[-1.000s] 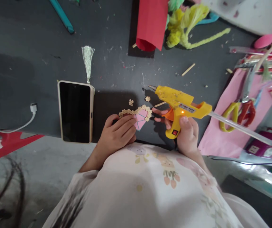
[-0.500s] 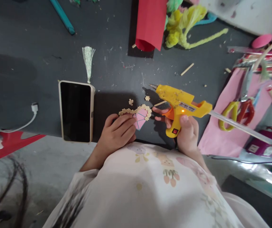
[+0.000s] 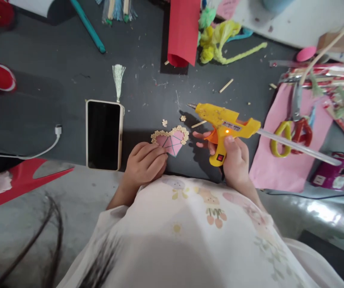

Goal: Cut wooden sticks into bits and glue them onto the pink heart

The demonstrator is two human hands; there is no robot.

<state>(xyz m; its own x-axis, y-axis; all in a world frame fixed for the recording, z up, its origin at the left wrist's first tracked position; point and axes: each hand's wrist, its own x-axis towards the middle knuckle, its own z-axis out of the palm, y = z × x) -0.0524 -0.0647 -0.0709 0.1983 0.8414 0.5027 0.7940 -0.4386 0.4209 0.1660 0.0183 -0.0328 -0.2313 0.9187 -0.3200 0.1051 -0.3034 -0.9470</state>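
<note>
A pink heart (image 3: pixel 175 144) with dark lines lies at the near edge of the dark table. Small beige flower-shaped pieces border its top. My left hand (image 3: pixel 146 162) rests at its lower left, with curled fingers pressed over that edge; the thumb is hidden. In my right hand (image 3: pixel 235 158) is a yellow glue gun (image 3: pixel 220 118), its nozzle pointing left above the table and its small light glowing orange. A clear glue stick (image 3: pixel 298 146) juts from the back of the gun. Two loose flower pieces, one on the left (image 3: pixel 164 123) and one on the right (image 3: pixel 183 118), lie beyond the heart.
Left of my hands lies a phone (image 3: pixel 103 134) with a pale tassel (image 3: pixel 118 80). Rolled red paper (image 3: pixel 182 32) and yellow yarn (image 3: pixel 220 42) are at the back. Scissors (image 3: pixel 296 104) sit on pink paper (image 3: pixel 268 168) at right. A white cable (image 3: pixel 46 150) crosses the left.
The view has shifted a little. My left fingers have drawn back toward the lower left, uncovering more of the heart. The glue gun stays in my right hand.
</note>
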